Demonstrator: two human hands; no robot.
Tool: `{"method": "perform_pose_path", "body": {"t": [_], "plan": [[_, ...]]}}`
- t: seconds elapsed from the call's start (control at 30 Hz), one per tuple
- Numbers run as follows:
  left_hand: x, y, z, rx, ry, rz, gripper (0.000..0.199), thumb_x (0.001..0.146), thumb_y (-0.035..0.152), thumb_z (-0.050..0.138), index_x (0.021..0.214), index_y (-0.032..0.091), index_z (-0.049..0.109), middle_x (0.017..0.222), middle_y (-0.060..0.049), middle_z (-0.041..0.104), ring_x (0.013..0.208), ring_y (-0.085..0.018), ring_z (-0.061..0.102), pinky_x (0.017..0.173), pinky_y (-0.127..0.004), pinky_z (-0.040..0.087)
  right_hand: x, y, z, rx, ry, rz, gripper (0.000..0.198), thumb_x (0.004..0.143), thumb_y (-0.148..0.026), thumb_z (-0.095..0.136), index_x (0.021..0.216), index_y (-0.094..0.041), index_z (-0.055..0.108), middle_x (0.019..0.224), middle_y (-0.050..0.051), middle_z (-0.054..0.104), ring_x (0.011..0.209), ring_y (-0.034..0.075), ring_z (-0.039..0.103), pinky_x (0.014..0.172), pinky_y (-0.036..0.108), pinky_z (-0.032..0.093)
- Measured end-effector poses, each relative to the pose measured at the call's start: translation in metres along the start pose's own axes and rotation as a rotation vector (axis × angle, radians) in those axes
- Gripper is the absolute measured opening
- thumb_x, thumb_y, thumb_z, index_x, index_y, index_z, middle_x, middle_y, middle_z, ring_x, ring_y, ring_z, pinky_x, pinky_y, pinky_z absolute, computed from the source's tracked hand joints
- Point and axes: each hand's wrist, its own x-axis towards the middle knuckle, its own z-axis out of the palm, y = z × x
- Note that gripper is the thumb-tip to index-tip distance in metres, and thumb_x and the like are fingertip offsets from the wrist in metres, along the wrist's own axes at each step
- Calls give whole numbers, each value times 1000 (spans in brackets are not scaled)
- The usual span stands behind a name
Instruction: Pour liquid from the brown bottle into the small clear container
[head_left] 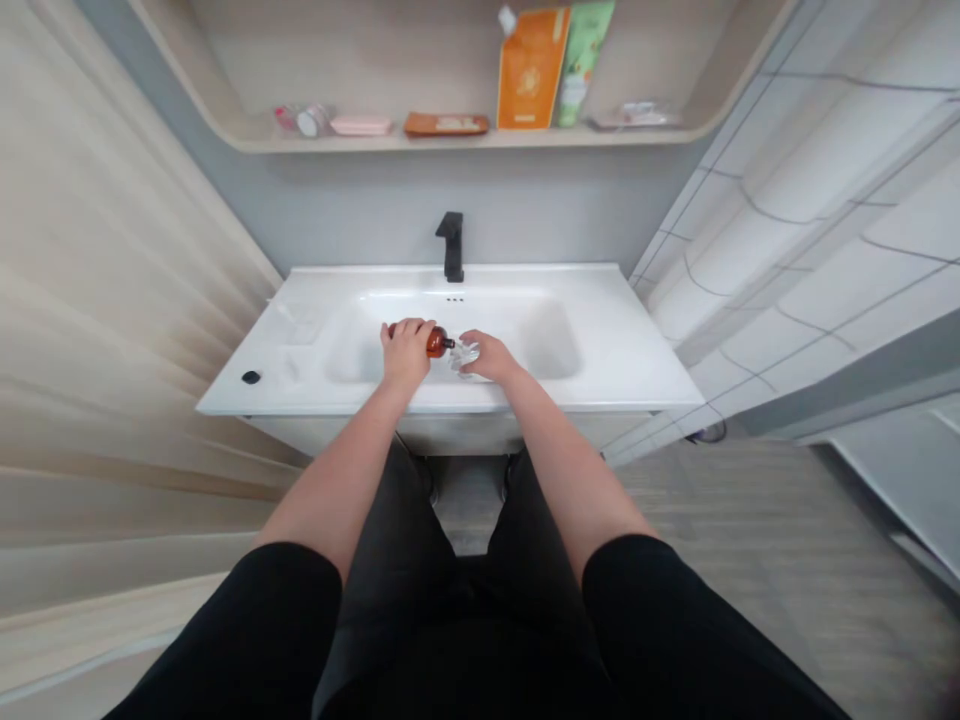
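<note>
Over the white sink basin (517,310), my left hand (406,352) is closed round an amber-brown bottle (436,342), tipped on its side with its narrow dark neck pointing right. Facing it, my right hand (489,357) grips a small clear glass (463,355) whose mouth is close to the bottle's neck. Whether liquid passes between them is too small to tell. A round black cap (251,377) lies on the left end of the white counter (630,350).
Behind the basin stands a black faucet (452,245). Above it, a shelf (315,143) holds an orange pouch (531,75), a green tube (581,65), a brown tray-like item (446,124) and a pink case (361,125). A beige curtain (112,250) hangs at left; white tiles (810,260) line the right.
</note>
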Motion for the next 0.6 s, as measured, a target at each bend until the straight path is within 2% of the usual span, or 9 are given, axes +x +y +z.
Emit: {"method": "perform_pose_path", "body": {"t": [0.43,0.6], "plan": [[0,3,-4,7,-10,3,64,97,11,52,157,31,66,157,-16,68,155,-37,52,139,-70,17,0,0,0,4,-6,8,72,58,-19,93,128,-26,76,121,1,80,110,28,76,109,45,59],[0,2,-4,19,-4,21,61,100,12,49,155,30,66,158,-15,68,155,-36,52,137,-67,21,-1,-2,-1,-6,-17,13,73,59,-17,93,129,-25,76,122,2,80,111,28,76,109,44,59]]}}
